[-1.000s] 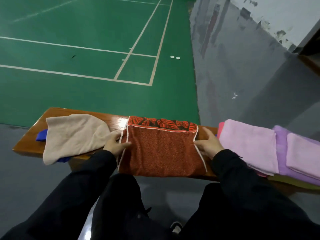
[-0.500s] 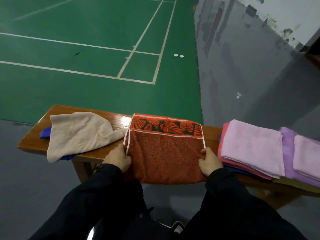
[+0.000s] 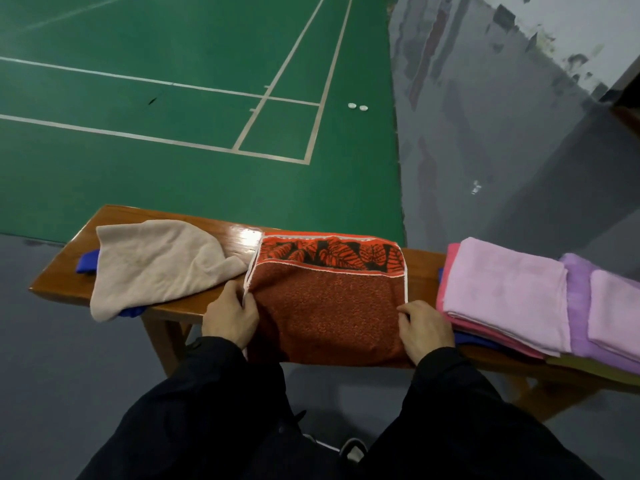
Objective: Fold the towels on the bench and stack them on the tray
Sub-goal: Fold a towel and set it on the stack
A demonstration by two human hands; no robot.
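Green court flooring with white lines ran behind the wooden desk [image 3: 62,282], grey floor beneath and to the right of it.

Off to the outside of your left hand lay a beige towel [image 3: 156,268], still crumpled and unfolded, with a blue cloth [image 3: 87,266] poking out from under it.

Your left hand [image 3: 230,317] gripped the left edge of the rust-red towel [image 3: 329,306], thumb lifting the white trim, fingers curled on the cloth. A second before, this hand had sat further up that edge, near the far corner; it had slid back toward you to the near part of the towel, which overhung the desk's front edge.

Between your two hands the towel lay flat, its leaf-patterned band at the far side.

Your right hand [image 3: 426,329] had made the same slide down the right edge and now held the near right part, fingers bent over the cloth.

That shift suggested you were set to lift the near edge for the next fold; this towel was only partly folded.

Just beyond your right hand sat the folded pink towels [image 3: 502,289], with purple ones [image 3: 613,306] further out. I couldn't make out the tray under them for certain.
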